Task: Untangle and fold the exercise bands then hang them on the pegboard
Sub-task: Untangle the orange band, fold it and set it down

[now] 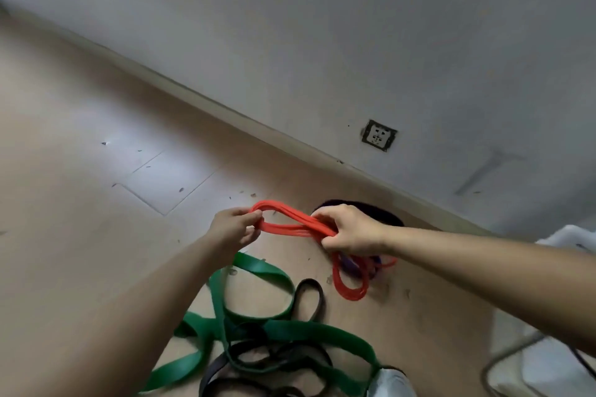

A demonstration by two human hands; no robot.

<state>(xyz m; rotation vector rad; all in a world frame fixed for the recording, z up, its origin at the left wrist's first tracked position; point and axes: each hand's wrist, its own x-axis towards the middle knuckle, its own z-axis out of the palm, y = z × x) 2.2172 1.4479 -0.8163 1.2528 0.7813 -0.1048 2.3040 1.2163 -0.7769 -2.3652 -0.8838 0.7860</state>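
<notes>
While the green band (267,271) and black band (311,295) lie knotted together at six o'clock, the left hand (233,229) and right hand (350,230) each curl their fingers round the gathered red band (290,219) just below centre. Its slack coils droop at five o'clock onto a purple band (351,264); a pull now could well drag that one along and snag both. Beyond, the wooden floor (96,138) is flecked with debris, and a pale wall (354,26) carries a socket (379,135) at two o'clock.
</notes>
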